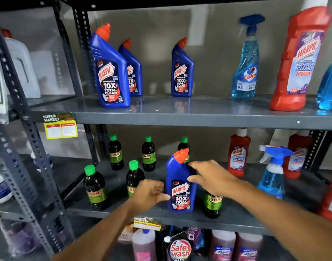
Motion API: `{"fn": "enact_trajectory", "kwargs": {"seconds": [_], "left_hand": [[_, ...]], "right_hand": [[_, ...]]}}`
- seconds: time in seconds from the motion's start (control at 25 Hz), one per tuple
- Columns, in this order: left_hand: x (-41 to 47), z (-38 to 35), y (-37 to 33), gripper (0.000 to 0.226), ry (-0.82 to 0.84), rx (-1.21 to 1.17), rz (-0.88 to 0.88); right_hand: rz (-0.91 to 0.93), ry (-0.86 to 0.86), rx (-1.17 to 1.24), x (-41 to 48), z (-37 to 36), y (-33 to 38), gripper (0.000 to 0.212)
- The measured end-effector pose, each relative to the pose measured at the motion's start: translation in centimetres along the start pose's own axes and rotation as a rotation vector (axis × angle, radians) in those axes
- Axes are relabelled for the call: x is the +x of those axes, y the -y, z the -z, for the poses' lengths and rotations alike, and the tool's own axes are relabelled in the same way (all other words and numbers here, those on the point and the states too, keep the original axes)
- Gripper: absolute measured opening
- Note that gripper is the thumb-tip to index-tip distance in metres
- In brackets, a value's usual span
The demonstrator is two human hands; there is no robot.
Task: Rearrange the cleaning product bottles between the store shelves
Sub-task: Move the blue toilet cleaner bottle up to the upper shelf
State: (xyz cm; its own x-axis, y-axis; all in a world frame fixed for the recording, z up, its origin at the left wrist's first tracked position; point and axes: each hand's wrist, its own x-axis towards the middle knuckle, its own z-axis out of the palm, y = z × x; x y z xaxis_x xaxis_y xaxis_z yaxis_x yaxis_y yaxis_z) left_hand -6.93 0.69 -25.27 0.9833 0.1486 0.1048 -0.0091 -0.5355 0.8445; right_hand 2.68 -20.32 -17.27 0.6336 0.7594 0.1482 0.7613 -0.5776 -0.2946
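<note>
A blue Harpic bottle with a red cap stands upright at the front of the lower shelf, among dark Sunny bottles with green caps. My right hand wraps its right shoulder, with the thumb in front and the fingers behind. My left hand is at its left side with fingers apart and the thumb tip touching the bottle. Three more blue Harpic bottles stand on the upper shelf, two at the left and one near the middle.
On the upper shelf's right stand a blue Colin spray bottle and a big red Harpic bathroom cleaner. The lower shelf's right holds red Harpic bottles and a blue spray bottle. Detergent packs fill the shelf below. A dark metal upright stands at the left.
</note>
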Motion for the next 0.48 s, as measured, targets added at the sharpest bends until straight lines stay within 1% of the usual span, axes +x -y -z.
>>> {"fn": "enact_trajectory", "kwargs": {"seconds": [0.08, 0.12, 0.2, 0.28, 0.4, 0.48], "left_hand": [[-1.8, 2.7, -5.3, 0.02, 0.006, -0.003, -0.072], [-2.4, 4.2, -8.2, 0.02, -0.007, 0.017, -0.137], [-2.8, 7.1, -14.1, 0.022, -0.072, 0.07, -0.272], [-1.8, 9.9, -18.8, 0.024, -0.116, -0.021, -0.352], [2.0, 12.4, -22.8, 0.026, -0.156, -0.141, -0.393], [5.0, 12.9, -23.1, 0.024, -0.184, -0.192, -0.369]], "right_hand": [[0.136, -0.121, -0.085, -2.1, 4.8, 2.2, 0.032], [0.188, -0.208, -0.11, -2.9, 7.6, 3.5, 0.034], [0.259, -0.409, -0.072, -3.7, 13.1, 5.7, 0.038], [0.321, -0.554, 0.01, -2.9, 17.8, 7.0, 0.036], [0.331, -0.637, 0.073, 0.7, 22.3, 7.0, 0.028], [0.302, -0.663, 0.084, 3.8, 23.3, 6.2, 0.026]]}}
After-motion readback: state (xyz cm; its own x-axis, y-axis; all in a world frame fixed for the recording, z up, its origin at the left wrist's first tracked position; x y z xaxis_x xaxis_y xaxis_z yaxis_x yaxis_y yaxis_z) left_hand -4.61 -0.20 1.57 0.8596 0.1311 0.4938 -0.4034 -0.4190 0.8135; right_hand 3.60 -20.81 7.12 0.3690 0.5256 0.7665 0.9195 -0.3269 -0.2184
